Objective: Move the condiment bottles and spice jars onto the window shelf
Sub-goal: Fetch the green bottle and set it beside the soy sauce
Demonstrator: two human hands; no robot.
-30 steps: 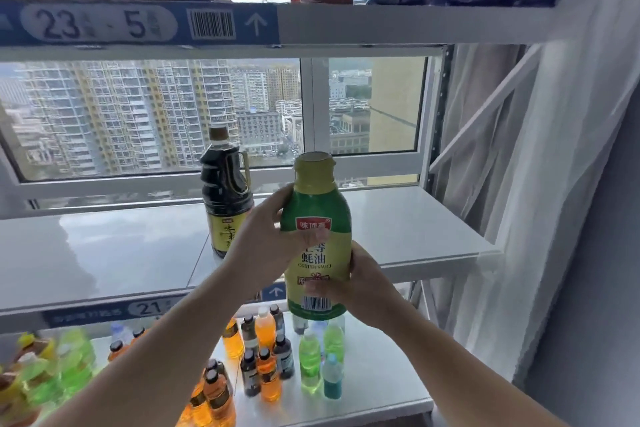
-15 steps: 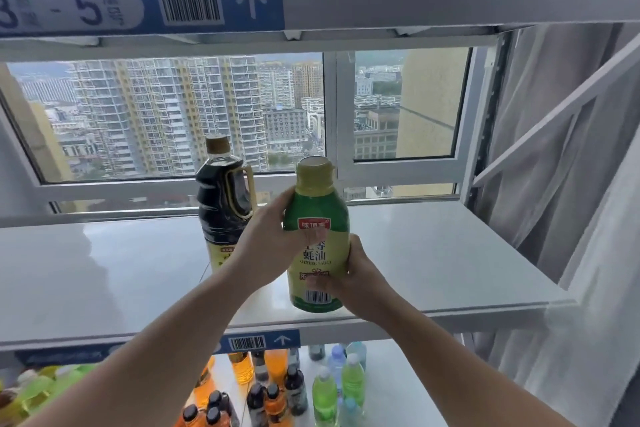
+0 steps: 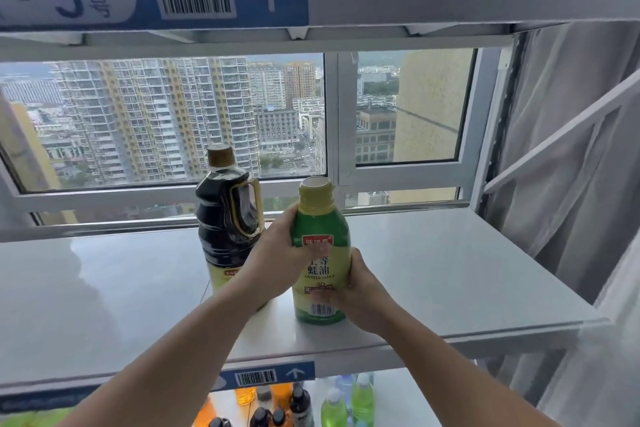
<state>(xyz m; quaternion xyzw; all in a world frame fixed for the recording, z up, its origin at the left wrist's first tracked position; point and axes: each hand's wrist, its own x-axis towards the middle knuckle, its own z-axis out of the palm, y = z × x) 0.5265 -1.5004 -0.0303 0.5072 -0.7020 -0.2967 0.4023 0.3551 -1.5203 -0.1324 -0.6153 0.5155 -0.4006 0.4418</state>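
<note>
On the window shelf [image 3: 450, 270] stands the dark soy bottle [image 3: 225, 218]. My oyster sauce bottle [image 3: 320, 218], off the shelf's front edge a second ago, now seems set down there too. My left hand [image 3: 277, 253] and right hand [image 3: 360, 291] still wrap it; letting go comes next.

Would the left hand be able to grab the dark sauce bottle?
Probably, but not yet: the left hand grips the oyster sauce bottle. The dark sauce bottle stands just behind it, nothing between.
</note>
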